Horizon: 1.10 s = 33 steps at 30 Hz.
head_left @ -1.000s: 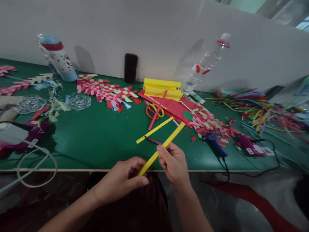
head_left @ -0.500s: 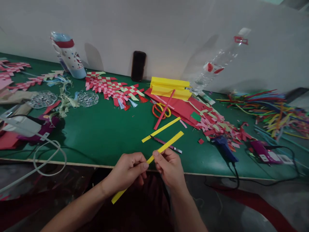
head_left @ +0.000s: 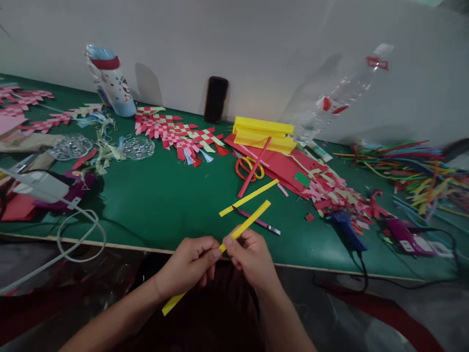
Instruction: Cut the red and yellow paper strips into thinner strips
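Observation:
Both my hands pinch one long yellow paper strip (head_left: 252, 219) just in front of the green table's (head_left: 161, 195) near edge. My left hand (head_left: 192, 264) grips it near the middle, and the strip's lower end sticks out below that hand. My right hand (head_left: 249, 254) pinches it right beside the left, thumb on top. The strip's upper end points up and to the right over the table. A second yellow strip (head_left: 248, 197) lies flat just beyond, next to a thin knife-like tool (head_left: 256, 221).
Orange-handled scissors (head_left: 249, 168), a red stick and red paper sheets lie past the strips, with a yellow paper stack (head_left: 264, 133). Woven red-and-pale pieces (head_left: 176, 134), a bottle (head_left: 110, 80), a phone (head_left: 215, 99), glue guns (head_left: 344, 230) with cables and a heap of coloured strips (head_left: 410, 166) surround them.
The strip has slid down through my fingers, so more of it hangs below my left hand. My hands have come closer together. The view has shifted a little to the left.

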Each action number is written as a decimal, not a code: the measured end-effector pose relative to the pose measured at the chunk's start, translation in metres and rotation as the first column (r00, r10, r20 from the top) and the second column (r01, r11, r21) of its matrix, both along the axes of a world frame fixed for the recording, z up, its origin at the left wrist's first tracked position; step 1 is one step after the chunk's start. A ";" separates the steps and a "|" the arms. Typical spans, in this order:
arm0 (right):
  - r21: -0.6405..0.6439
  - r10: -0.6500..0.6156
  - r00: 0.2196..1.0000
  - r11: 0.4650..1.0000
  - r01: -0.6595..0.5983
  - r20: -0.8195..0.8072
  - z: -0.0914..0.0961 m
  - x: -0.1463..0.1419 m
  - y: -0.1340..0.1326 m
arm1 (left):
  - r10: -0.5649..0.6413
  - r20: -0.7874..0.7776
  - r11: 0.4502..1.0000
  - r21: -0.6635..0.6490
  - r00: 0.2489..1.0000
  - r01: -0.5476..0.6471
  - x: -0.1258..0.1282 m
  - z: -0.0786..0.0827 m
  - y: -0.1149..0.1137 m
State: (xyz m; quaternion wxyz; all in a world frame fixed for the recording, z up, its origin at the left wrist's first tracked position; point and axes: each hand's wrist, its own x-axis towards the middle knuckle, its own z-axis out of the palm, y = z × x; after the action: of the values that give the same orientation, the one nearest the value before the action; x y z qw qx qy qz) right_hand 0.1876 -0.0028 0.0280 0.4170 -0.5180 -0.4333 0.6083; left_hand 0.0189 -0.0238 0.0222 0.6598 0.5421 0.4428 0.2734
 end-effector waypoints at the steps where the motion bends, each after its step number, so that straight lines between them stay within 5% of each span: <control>1: 0.008 -0.061 0.998 0.998 0.061 -0.028 0.002 0.004 0.004 | -0.010 -0.010 1.000 -0.016 1.000 0.010 -0.002 -0.001 -0.002; 10: 0.120 -0.275 0.955 0.950 0.288 -0.113 0.021 0.032 0.036 | 0.025 -0.052 0.998 -0.056 0.998 -0.028 -0.015 0.005 -0.010; 12: 0.116 -0.214 0.972 0.968 0.224 -0.093 0.019 0.024 0.031 | 0.068 -0.050 0.997 -0.043 0.996 -0.070 -0.014 0.006 -0.007; 16: 0.023 0.129 0.987 0.991 -0.132 0.096 0.013 0.004 0.017 | 0.113 -0.061 0.994 0.010 0.992 -0.113 -0.013 0.006 -0.003; 22: 0.247 -0.125 0.978 0.966 0.081 0.168 0.014 0.013 0.048 | 0.117 -0.122 0.993 -0.009 0.986 -0.119 -0.029 0.001 -0.013; 27: 0.262 -0.029 0.958 0.964 -0.049 0.286 0.028 0.030 0.087 | -0.047 -0.306 0.997 0.037 0.951 0.062 -0.056 -0.006 -0.037; 29: 0.195 0.151 0.905 0.950 -0.244 0.397 0.032 0.023 0.096 | 0.028 -0.388 0.929 0.350 0.921 0.119 -0.062 -0.007 -0.041; 31: 0.156 0.282 0.823 0.902 -0.402 0.493 0.033 0.005 0.103 | 0.155 -0.424 0.711 0.675 0.893 0.197 -0.063 -0.008 -0.036; 33: 0.162 0.326 0.752 0.855 -0.493 0.573 0.032 -0.017 0.108 | 0.187 -0.485 0.479 0.804 0.854 0.351 -0.059 -0.011 -0.026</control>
State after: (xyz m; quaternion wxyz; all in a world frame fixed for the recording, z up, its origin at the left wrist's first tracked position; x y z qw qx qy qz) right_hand 0.1708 0.1056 0.0602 0.2111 -0.4846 -0.7222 0.4461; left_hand -0.0402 -0.0498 0.0107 0.1607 0.8733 0.3712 0.2717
